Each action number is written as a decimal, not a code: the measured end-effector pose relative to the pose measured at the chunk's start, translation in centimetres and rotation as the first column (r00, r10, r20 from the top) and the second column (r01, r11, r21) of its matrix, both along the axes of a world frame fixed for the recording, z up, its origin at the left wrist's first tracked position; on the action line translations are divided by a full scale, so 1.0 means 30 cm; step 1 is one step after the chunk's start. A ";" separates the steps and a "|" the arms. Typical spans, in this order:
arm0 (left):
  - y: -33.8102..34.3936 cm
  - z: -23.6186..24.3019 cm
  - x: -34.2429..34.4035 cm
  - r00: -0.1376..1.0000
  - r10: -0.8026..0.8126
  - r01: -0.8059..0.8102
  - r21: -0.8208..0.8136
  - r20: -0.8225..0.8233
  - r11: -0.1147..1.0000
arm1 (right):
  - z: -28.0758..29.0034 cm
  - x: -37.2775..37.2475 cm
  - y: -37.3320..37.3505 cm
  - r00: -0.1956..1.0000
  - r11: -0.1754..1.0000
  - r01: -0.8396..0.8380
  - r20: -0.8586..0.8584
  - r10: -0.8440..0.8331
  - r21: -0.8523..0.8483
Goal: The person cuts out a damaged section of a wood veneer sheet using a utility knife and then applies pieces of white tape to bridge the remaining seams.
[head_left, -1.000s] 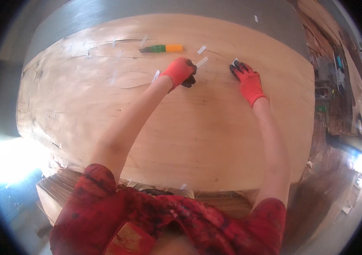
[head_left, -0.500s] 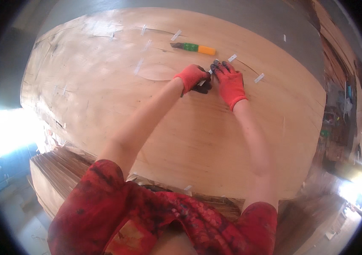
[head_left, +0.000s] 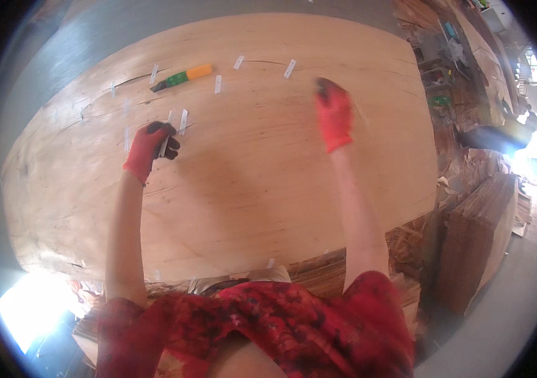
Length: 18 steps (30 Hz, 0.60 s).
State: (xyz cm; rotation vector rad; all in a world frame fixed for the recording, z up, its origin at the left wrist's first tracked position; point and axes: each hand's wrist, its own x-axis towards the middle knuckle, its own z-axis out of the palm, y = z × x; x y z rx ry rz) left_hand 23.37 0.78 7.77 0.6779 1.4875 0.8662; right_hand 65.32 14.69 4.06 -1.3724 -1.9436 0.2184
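A large pale wood veneer sheet (head_left: 249,189) lies in front of me, with short white tape strips (head_left: 218,84) stuck on it, several of them across cracks. My left hand (head_left: 153,148), in a red glove with dark fingertips, is closed on a thin white tape strip (head_left: 165,146) over the left part of the sheet. Just beyond its fingers is another white strip (head_left: 183,121). My right hand (head_left: 333,113), gloved alike, is over the right part; motion smears its fingers. A green and yellow utility knife (head_left: 183,77) rests on the sheet beyond my left hand.
A grey surface (head_left: 344,12) borders the sheet's far edge. Stacked veneer sheets (head_left: 476,233) stand at the right, with torn wood scraps (head_left: 410,246) beside the near right corner. Farther right, a dark bulky shape (head_left: 495,138) shows against bright light.
My hands have come apart, the right lifting off the tape strip it was pressing. My view has swung right, so the sheet and knife appear farther left. The strip between the hands now lies uncovered.
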 end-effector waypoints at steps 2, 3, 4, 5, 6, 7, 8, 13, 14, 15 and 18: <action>-0.041 -0.007 0.018 0.999 0.024 -0.024 -0.013 0.021 1.000 | -0.003 0.266 -0.020 0.946 0.959 0.279 0.185 -0.267 -0.042; -0.057 -0.010 0.026 0.999 0.034 -0.033 -0.020 0.029 0.999 | -0.035 0.363 -0.038 0.892 0.926 0.376 0.271 -0.361 -0.004; -0.068 -0.018 0.032 0.999 0.021 -0.020 -0.011 0.042 1.000 | -0.082 0.434 -0.051 0.822 0.884 0.464 0.349 -0.450 0.046; -0.083 -0.032 0.036 0.999 0.014 -0.014 -0.002 0.051 1.000 | -0.119 0.469 -0.063 0.806 0.882 0.469 0.391 -0.444 0.036; -0.096 -0.047 0.040 0.998 0.007 -0.008 0.008 0.062 1.000 | -0.148 0.497 -0.072 0.788 0.880 0.474 0.433 -0.438 0.027; -0.111 -0.040 0.045 0.998 0.005 -0.006 0.010 0.067 1.000 | -0.150 0.485 -0.089 0.773 0.879 0.476 0.473 -0.423 0.010; -0.123 -0.033 0.048 0.996 0.003 -0.005 0.021 0.093 1.000 | -0.147 0.477 -0.095 0.800 0.894 0.446 0.461 -0.384 -0.031; -0.133 0.016 0.076 0.997 -0.010 0.004 0.068 0.079 0.998 | -0.103 0.465 -0.078 0.806 0.897 0.426 0.499 -0.319 -0.115; -0.134 0.023 0.078 0.997 -0.013 0.006 0.081 0.077 0.997 | -0.091 0.467 -0.072 0.806 0.887 0.437 0.503 -0.311 -0.152; -0.136 0.021 0.075 0.994 -0.005 -0.003 0.078 0.108 0.997 | -0.079 0.469 -0.072 0.834 0.881 0.437 0.450 -0.321 -0.182; -0.154 0.024 0.054 0.982 0.037 -0.050 0.062 0.187 0.997 | -0.041 0.396 -0.077 0.942 0.855 0.329 0.069 -0.330 -0.400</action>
